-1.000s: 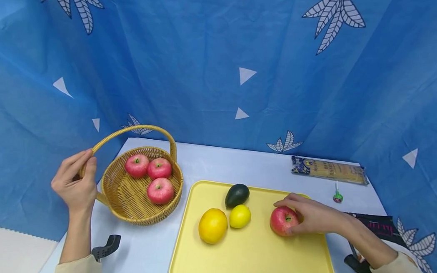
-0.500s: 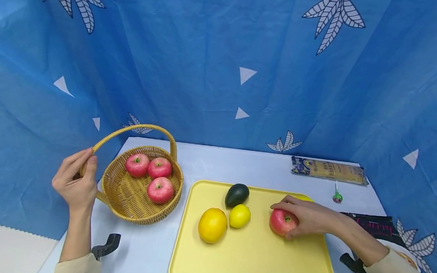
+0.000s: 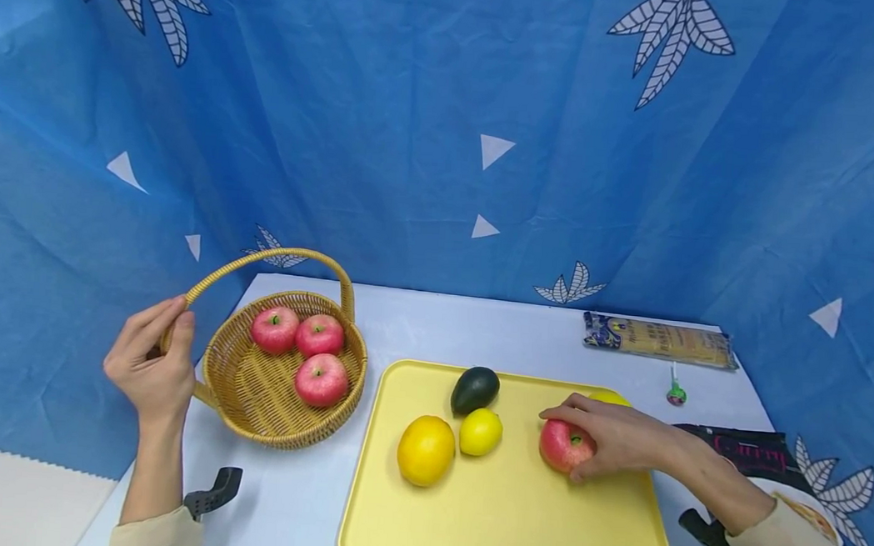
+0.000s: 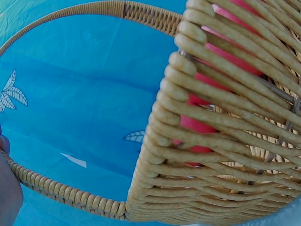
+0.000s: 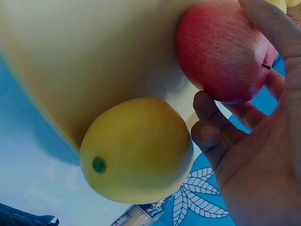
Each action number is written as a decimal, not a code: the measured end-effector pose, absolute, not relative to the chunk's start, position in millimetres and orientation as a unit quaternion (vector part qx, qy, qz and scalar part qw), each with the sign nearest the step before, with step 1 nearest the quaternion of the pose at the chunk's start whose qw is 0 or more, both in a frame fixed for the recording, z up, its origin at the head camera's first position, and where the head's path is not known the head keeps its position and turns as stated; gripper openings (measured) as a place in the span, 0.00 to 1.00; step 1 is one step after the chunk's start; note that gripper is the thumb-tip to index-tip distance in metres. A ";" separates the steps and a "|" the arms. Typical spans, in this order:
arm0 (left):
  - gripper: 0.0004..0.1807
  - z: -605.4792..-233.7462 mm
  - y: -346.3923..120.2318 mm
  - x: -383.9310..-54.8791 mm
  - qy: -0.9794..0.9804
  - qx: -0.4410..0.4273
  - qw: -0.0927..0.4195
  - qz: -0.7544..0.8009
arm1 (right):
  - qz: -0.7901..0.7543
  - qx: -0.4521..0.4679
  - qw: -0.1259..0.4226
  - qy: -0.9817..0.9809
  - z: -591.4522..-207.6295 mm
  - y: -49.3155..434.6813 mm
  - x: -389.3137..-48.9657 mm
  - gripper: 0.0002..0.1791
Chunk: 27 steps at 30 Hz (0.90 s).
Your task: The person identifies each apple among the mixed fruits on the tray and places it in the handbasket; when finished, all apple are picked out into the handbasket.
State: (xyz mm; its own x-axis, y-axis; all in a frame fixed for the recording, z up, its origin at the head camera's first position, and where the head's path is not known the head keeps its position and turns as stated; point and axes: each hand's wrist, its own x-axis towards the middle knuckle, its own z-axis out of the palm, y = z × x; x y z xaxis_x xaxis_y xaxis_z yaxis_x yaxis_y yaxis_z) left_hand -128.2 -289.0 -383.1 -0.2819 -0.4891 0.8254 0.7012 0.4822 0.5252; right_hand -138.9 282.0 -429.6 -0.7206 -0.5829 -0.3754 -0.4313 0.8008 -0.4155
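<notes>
My left hand grips the arched handle of a wicker basket, which tilts toward it. Inside lie three red apples, one nearest the front; the left wrist view shows red through the weave. Over the yellow tray, my right hand has its thumb and fingers around another red apple. In the right wrist view, this apple sits between thumb and fingertips, beside a yellow melon-like fruit that the hand mostly hides in the head view.
On the tray, left of the right hand, are a dark green avocado, a lemon and an orange-yellow fruit. Behind it lie a noodle packet and a lollipop. A black packet lies right, partly under the forearm.
My right hand has shifted slightly left and closed nearer around the apple, baring a little more of the yellow fruit behind it. The left hand and basket hold still.
</notes>
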 end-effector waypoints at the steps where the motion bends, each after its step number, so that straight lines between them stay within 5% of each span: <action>1: 0.09 -383.3 -289.1 -128.3 -0.624 -0.085 0.593 -0.502 | -0.149 -0.278 0.249 0.916 -429.7 281.7 -138.8 0.47; 27: 0.09 -383.9 -289.0 -128.0 -0.626 -0.083 0.593 -0.500 | -0.136 -0.303 0.207 0.920 -433.9 281.2 -134.3 0.44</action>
State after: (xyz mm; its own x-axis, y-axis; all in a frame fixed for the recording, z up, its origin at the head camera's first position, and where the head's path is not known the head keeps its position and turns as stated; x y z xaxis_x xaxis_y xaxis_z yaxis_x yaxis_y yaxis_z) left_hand -128.0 -289.0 -383.9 -0.2840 -0.4893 0.8246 0.6965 0.4857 0.5281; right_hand -134.3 281.2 -433.9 -0.7301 -0.6143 -0.2993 -0.5014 0.7792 -0.3762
